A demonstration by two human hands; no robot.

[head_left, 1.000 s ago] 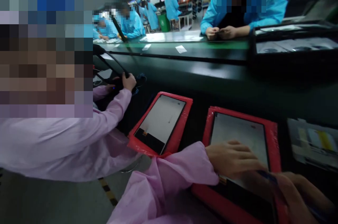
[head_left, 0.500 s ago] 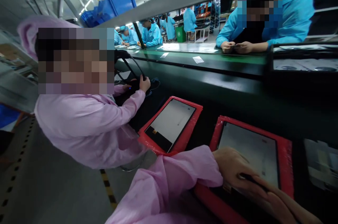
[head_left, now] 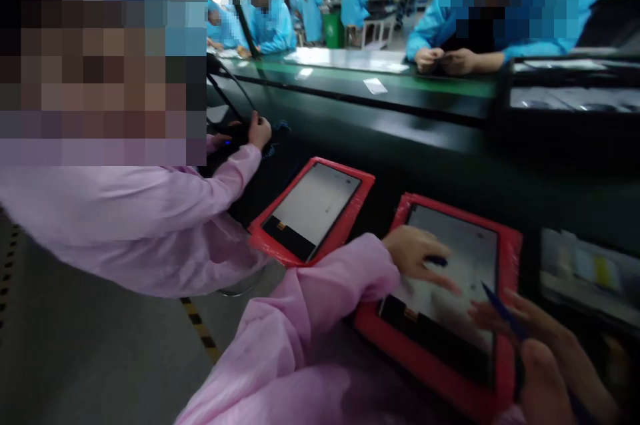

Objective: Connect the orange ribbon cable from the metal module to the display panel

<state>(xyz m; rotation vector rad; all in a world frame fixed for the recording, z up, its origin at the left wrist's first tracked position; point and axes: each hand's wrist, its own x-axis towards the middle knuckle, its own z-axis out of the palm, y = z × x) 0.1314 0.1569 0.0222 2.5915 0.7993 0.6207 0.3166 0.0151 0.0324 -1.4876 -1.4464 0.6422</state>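
Right grip (head_left: 547, 351) clenched on blue pen (head_left: 503, 311); left hand (head_left: 415, 253) open, spread over display panel (head_left: 465, 238) in red case (head_left: 511, 278).

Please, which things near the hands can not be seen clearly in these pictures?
All in the head view:
Blue pen: lower part hidden by the right hand and cut off by the bottom edge.
Dark thing at the left hand: blurred, too small to name.
Orange mark on the display panel: too small to read.
Printed sheet: blurred, cut off by the right edge.
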